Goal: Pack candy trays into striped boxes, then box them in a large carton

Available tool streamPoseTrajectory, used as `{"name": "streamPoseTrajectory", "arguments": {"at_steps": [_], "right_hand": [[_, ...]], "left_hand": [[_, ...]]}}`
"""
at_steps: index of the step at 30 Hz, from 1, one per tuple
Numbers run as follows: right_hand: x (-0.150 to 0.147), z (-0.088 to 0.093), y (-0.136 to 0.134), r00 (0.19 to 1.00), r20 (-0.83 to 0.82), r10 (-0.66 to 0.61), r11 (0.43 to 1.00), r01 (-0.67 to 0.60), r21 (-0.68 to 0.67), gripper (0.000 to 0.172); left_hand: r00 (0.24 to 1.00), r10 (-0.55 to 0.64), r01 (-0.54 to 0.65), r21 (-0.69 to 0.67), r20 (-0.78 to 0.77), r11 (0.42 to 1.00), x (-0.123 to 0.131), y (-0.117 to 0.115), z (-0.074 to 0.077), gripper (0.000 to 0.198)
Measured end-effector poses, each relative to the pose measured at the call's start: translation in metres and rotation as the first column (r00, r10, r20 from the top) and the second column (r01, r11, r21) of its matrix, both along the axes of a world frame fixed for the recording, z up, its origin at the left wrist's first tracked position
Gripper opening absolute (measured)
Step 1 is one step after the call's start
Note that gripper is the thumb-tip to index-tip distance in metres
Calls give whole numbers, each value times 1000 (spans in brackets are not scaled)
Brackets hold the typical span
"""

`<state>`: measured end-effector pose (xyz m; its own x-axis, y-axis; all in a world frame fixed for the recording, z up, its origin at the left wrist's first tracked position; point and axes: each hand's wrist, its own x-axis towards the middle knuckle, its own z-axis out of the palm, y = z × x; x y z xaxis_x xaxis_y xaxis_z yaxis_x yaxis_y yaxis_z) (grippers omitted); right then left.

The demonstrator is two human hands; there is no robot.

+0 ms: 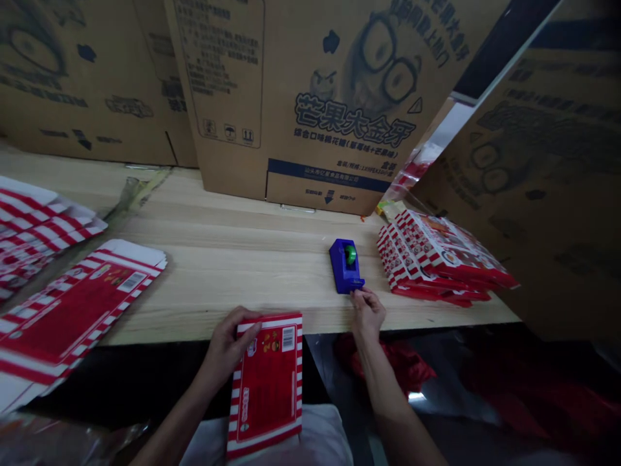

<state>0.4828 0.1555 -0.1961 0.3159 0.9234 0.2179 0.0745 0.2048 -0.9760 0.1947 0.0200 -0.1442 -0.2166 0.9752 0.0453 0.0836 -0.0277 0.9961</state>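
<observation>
My left hand (234, 343) grips the upper left edge of a flat red carton (266, 382) with white stripes, a barcode and small food pictures. The carton is tilted over my lap, just off the table's front edge. At the front tip of a blue tape dispenser (343, 268), the fingers of my right hand (369, 314) are pinched together at the tape's end; the strip itself is too thin to make out. A green tape roll (350, 254) sits inside the dispenser, which stands on the wooden table (252, 259).
Stacked striped cartons (441, 259) lie right of the dispenser. Flat cartons (82, 304) and another striped pile (39, 226) are on the left. Large cardboard boxes (291, 84) wall off the back, and another box (514, 175) stands at the right. Red plastic (402, 369) lies below the table.
</observation>
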Motion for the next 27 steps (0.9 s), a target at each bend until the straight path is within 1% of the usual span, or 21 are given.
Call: {"name": "streamPoseTrajectory", "arguments": {"at_steps": [3,4,5,6,7,8,9,10,11,12,13,14,15,16,18,20,23,24,25,26,27], "right_hand": [[-2,6,-7,993,-87,-74,997,72,-25,32],[-6,13,-11,993,-107,-51,998,47,-40,31],[-10,23,-14,994,-108,20,998,-26,-53,29],[-17,36,-17,985,-82,149,986,-155,-63,28],[-25,51,-19,945,-35,326,942,-328,-75,26],[-35,69,-19,837,48,546,836,-540,-99,25],[-46,87,-17,664,143,734,679,-721,-138,26],[-58,106,-14,469,222,855,509,-840,-188,27],[-69,122,-9,305,300,904,377,-898,-225,28],[-80,137,-3,165,376,912,275,-925,-261,26],[-90,148,2,50,451,891,205,-932,-301,24],[-98,156,7,-37,524,851,170,-925,-341,22],[-104,161,11,-100,593,799,169,-909,-381,20],[-109,162,13,-143,652,745,197,-886,-419,19],[-116,159,13,-179,729,661,293,-832,-470,21],[-117,152,10,-159,751,641,376,-788,-488,22],[-113,145,5,-26,695,719,431,-767,-475,18],[-111,143,5,22,639,769,421,-770,-479,23],[-109,142,6,52,550,833,379,-779,-500,29],[-106,141,7,57,427,902,302,-792,-531,34],[-104,139,8,42,272,961,193,-806,-560,36]], "left_hand": [[999,34,-34,5,15,999,3,1,1,19],[999,38,-38,2,26,999,4,2,1,20],[998,35,-35,-3,42,999,4,4,3,20],[998,28,-28,-9,62,1000,3,7,6,20],[996,15,-13,-18,87,1000,3,10,9,21],[994,-4,8,-29,113,1000,2,14,13,21],[990,-27,33,-41,136,999,2,19,18,22],[987,-55,64,-54,150,997,2,23,23,23],[985,-85,95,-64,152,993,2,28,28,24],[983,-116,126,-69,141,990,3,32,33,24],[982,-144,153,-67,119,986,3,36,37,24],[982,-166,171,-56,89,984,4,38,40,23],[982,-183,186,-42,54,982,4,40,42,22],[981,-194,194,-26,18,981,4,41,44,21],[980,-195,196,3,-44,981,3,41,45,19],[980,-181,183,15,-77,983,1,39,45,18],[981,-166,169,21,-100,985,0,35,47,16],[979,-172,177,33,-108,984,0,34,48,15],[976,-185,192,51,-116,980,1,32,50,14],[972,-201,211,76,-121,974,2,31,52,14],[967,-223,235,103,-120,966,4,29,55,14]]}}
